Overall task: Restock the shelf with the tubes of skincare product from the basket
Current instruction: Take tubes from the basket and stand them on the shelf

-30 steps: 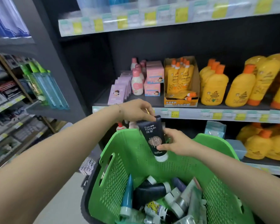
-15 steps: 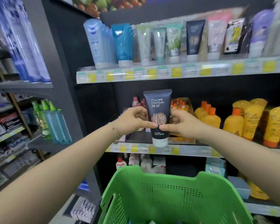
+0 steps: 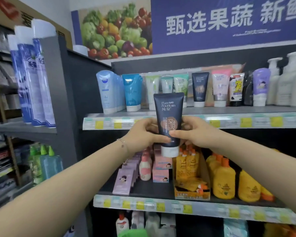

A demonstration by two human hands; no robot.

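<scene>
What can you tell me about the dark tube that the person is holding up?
The dark navy tube looks like soft, matte plastic, with a flat crimped top end and a white cap pointing down. White lettering reads Pure Fountain, above a round brown patch with Chinese characters. It is held upright in the air, in front of the upper shelf's price strip. The left hand and right hand pinch its lower half from either side; nothing else touches it.

I count two hands, a left hand (image 3: 144,134) and a right hand (image 3: 196,132), one dark tube (image 3: 169,120) between them, and three tall blue cans (image 3: 35,79).
</scene>
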